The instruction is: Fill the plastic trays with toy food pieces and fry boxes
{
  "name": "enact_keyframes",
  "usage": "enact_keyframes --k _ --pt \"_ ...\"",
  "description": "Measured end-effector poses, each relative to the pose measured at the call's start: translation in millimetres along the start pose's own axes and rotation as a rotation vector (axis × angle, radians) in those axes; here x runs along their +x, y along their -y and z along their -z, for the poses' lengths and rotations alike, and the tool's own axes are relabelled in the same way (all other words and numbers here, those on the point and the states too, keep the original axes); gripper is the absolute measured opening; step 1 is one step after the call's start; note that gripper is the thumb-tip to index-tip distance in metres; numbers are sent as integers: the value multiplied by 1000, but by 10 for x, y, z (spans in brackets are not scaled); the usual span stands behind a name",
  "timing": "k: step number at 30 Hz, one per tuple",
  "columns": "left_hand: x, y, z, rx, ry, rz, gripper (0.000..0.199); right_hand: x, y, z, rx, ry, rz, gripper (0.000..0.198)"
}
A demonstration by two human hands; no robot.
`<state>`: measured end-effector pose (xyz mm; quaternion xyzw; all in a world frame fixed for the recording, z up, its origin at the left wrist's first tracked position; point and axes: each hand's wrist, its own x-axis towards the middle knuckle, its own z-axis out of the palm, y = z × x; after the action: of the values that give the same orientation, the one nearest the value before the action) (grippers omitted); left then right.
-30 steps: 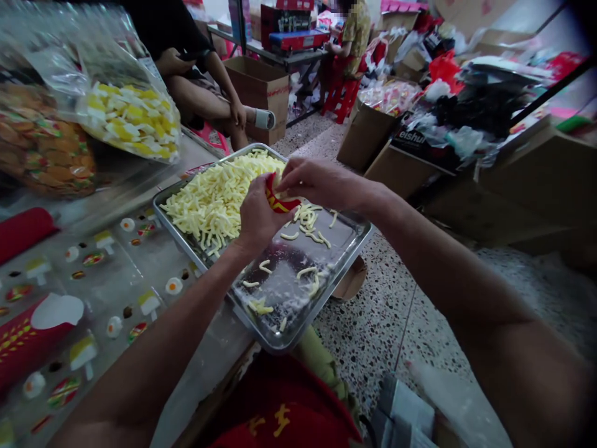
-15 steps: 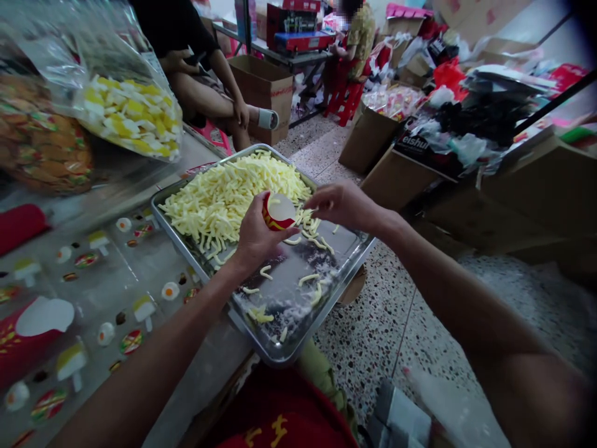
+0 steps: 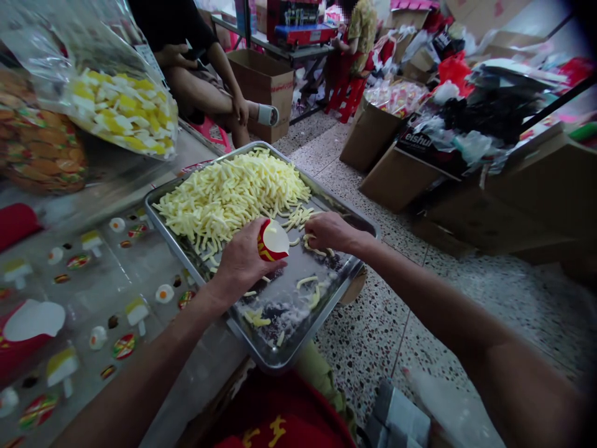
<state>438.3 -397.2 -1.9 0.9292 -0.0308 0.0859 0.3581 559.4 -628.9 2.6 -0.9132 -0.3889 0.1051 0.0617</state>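
My left hand (image 3: 245,255) is wrapped round a small red-and-white french fry carton (image 3: 275,238), its white opening tilted toward me and a pale piece just inside the rim. Lower in the tray, my right hand (image 3: 329,231) has its fingers curled down and closed on pale yellow fry-like strips (image 3: 313,246); the fingertips are partly hidden. Both hands are over a metal tray (image 3: 326,305). A large heap of the same strips (image 3: 233,193) fills its far left part, while loose strips and white powder lie on the near bottom.
Left of the tray, a plastic-covered table (image 3: 153,330) bears another red carton (image 3: 32,330) and bags of yellow-white pieces (image 3: 121,112) and burger-like pieces (image 3: 41,149). A seated person (image 3: 205,74) is beyond. Cardboard boxes (image 3: 396,174) stand on the speckled floor at right.
My right hand has moved down and its fingers have closed at the loose strips. My left hand has brought the carton lower, nearer to me and away from the right hand.
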Motion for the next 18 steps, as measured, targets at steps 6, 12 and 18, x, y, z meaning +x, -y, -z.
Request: enact_keyframes --k 6,12,18 --pt "-82 -38 -38 157 58 16 81 -158 147 50 1129 -190 -301 24" --pt "-71 -222 -269 103 0 90 73 -127 607 -57 1429 -339 -359 32" --pt "22 -270 -311 213 -159 77 48 62 897 120 349 -340 -341 15"
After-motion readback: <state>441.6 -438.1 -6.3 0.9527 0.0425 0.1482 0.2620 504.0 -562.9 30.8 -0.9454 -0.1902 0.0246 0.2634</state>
